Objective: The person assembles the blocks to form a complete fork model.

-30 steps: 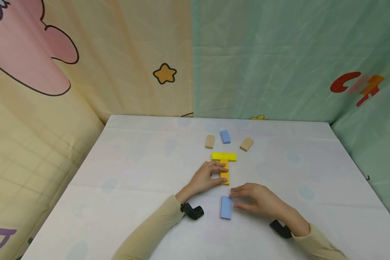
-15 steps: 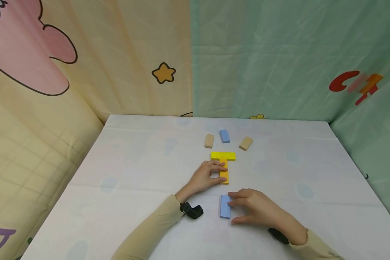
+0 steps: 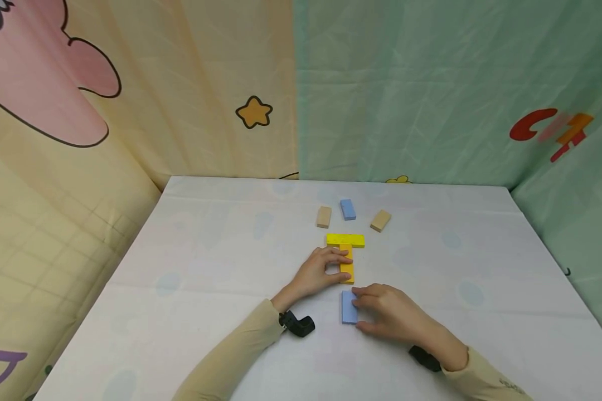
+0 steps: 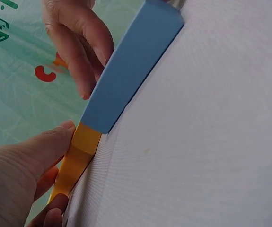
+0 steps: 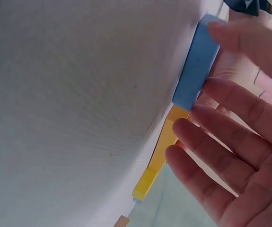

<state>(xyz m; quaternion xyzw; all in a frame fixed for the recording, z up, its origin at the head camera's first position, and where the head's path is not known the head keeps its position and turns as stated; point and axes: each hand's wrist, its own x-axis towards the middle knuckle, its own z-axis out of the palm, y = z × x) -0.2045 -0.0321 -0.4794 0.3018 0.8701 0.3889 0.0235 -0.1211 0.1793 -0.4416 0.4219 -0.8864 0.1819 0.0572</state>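
A person's left hand (image 3: pixel 317 274) and right hand (image 3: pixel 393 314) are over a white-covered table (image 3: pixel 205 245). Six rectangular blocks lie flat on it: two blue, two pale wooden, one yellow and one orange.

The left hand grasps the orange block (image 3: pixel 348 268) near the middle of the table, its thumb toward the near end and its fingers reaching over from the left. The far end of this block meets the long side of the yellow block (image 3: pixel 345 240), which lies crosswise, so the pair makes a T.

The right hand grasps the longer blue block (image 3: pixel 348 313) between thumb and forefinger, from its right side. It lies in line with the orange block, its far end just short of that block's near end in the head view.

Beyond the T are three small blocks, apart from one another: a left wooden block (image 3: pixel 324 217), a small blue block (image 3: pixel 348 209) in the middle and a right wooden block (image 3: pixel 380 220), the last tilted clockwise.

Two sleeves, a left sleeve (image 3: pixel 231 351) and a right sleeve (image 3: pixel 476 376), are both beige.
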